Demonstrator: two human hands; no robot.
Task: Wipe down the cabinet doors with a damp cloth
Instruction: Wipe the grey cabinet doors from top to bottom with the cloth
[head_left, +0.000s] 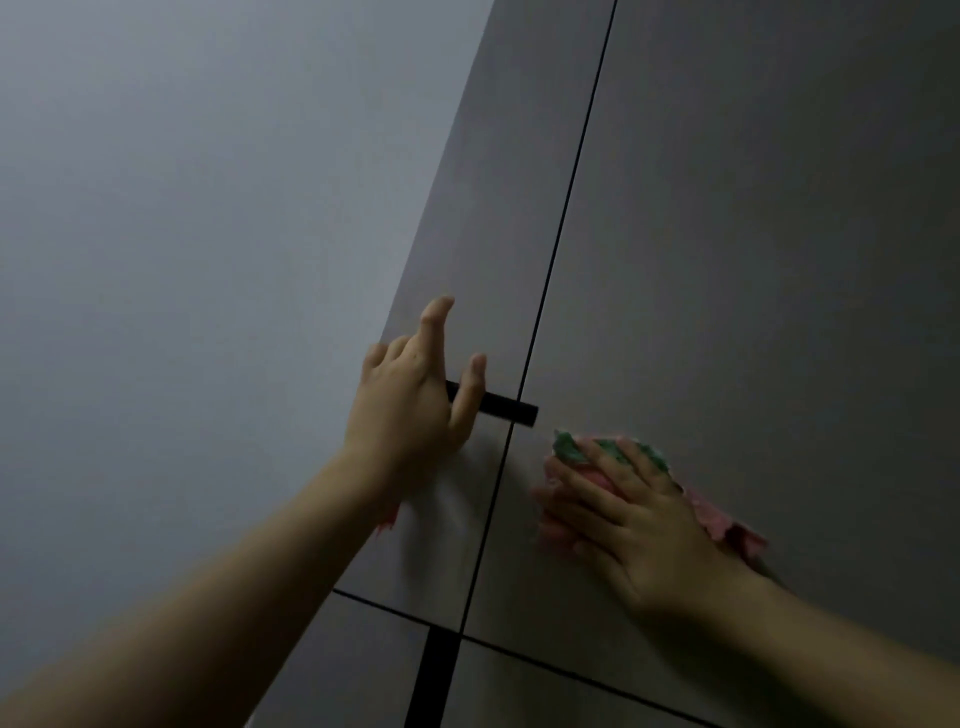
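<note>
Two tall grey-brown cabinet doors fill the view, the left door (467, 260) and the right door (753, 260), split by a thin dark gap. A short black handle (506, 408) sits at the left door's inner edge. My left hand (410, 410) lies in front of this handle with fingers loosely spread; the thumb crosses the bar. My right hand (634, 509) presses a pink and green cloth (576, 449) flat against the right door, just below and right of the handle. Most of the cloth is hidden under the hand.
A plain pale wall (182, 260) lies to the left of the cabinet. Below the two doors a horizontal gap separates lower doors (545, 691), with a vertical black handle (431, 675) between them.
</note>
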